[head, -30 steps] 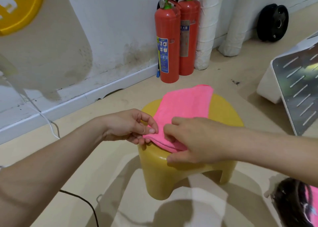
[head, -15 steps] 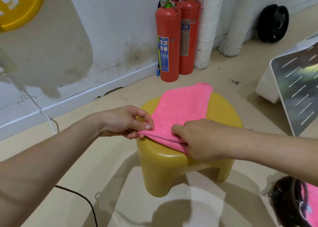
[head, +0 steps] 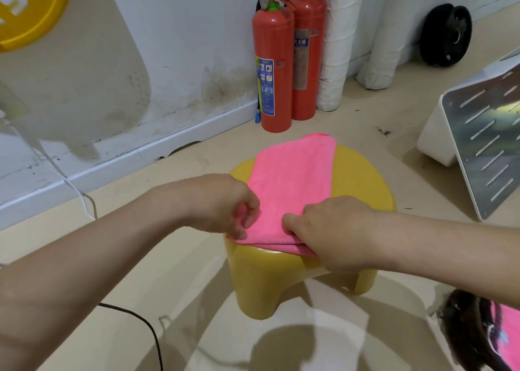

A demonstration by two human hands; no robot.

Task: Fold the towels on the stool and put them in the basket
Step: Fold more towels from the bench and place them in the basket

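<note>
**A:** Where is the towel now?

**B:** The pink towel (head: 292,184) lies on the yellow stool (head: 363,184), in a long strip, already doubled I think, because I see two layers at the near edge. My left hand (head: 222,204) pinches the near left corner between thumb and fingers. My right hand (head: 334,230) is closed on the near right corner, with fingers curled under the edge.

**A:** How far along are we?

**B:** I judge we are in the middle of folding this one. The first fold looks done. What is left is to bring the near end over to the far end, and then carry it to the basket.

**A:** And the basket, is something inside?

**B:** At the bottom right corner there is a dark woven basket (head: 467,334), only partly in view. Something pink (head: 509,331) shows in it, maybe a towel already put there, but I cannot tell for sure. On the stool I see only this one towel.
</note>
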